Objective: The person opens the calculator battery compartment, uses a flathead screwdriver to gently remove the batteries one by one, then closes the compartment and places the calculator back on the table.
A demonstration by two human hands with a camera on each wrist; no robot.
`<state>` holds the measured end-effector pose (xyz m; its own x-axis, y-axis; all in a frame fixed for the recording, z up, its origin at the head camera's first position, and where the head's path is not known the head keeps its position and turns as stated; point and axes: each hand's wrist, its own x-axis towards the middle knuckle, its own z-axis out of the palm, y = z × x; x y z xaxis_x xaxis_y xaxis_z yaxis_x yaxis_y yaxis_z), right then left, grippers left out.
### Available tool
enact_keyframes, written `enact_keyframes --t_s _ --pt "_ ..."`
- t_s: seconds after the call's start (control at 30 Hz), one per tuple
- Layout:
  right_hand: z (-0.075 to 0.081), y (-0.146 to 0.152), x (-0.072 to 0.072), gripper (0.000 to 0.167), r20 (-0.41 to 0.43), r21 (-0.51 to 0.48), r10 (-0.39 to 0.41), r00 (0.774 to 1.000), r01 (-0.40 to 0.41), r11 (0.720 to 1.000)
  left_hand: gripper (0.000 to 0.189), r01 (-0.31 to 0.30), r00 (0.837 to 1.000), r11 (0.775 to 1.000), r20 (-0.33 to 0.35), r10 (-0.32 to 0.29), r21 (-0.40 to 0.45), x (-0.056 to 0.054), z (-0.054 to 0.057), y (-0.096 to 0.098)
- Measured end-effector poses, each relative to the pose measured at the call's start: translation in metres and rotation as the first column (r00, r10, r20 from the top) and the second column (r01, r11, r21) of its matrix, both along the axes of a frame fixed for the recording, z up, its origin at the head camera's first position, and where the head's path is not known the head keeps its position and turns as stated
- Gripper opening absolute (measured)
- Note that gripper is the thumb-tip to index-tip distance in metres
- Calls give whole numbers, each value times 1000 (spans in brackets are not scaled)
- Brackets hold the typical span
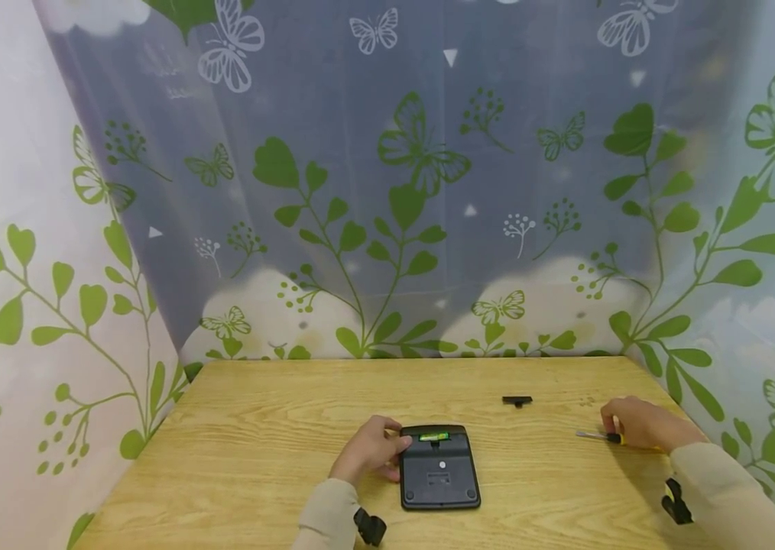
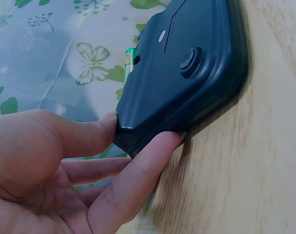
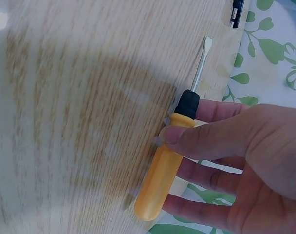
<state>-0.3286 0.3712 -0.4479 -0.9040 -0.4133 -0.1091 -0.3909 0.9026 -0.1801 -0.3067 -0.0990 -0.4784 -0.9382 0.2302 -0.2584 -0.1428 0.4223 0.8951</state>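
A black, calculator-like device (image 1: 422, 462) lies back side up on the table, its battery slot exposed. A green battery (image 1: 434, 438) sits in that slot near the far edge. My left hand (image 1: 372, 447) pinches the device's left edge, thumb on top and fingers against the side and below, as the left wrist view shows. Over at the right, my right hand (image 1: 642, 424) holds a flat-tipped screwdriver (image 3: 160, 175) by its yellow handle, between thumb and fingers. The metal tip points away from the palm, to the left in the head view.
A small black cover piece (image 1: 517, 400) lies farther back on the wooden table (image 1: 257, 458), between the device and my right hand. Curtains (image 1: 332, 305) printed with leaves and butterflies stand behind the table and at both sides.
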Motion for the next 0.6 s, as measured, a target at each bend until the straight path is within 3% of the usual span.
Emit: enact_keyframes --t_s 0.4,0.6 --pt "-5 6 -1 37 -37 -8 25 999 -26 1000 50 -1 1000 1000 7 1 2 0 -2 -1" --pt "-4 8 -1 37 -3 -22 5 1000 -5 1000 51 4 1000 1000 6 -4 6 -1 -1 -1"
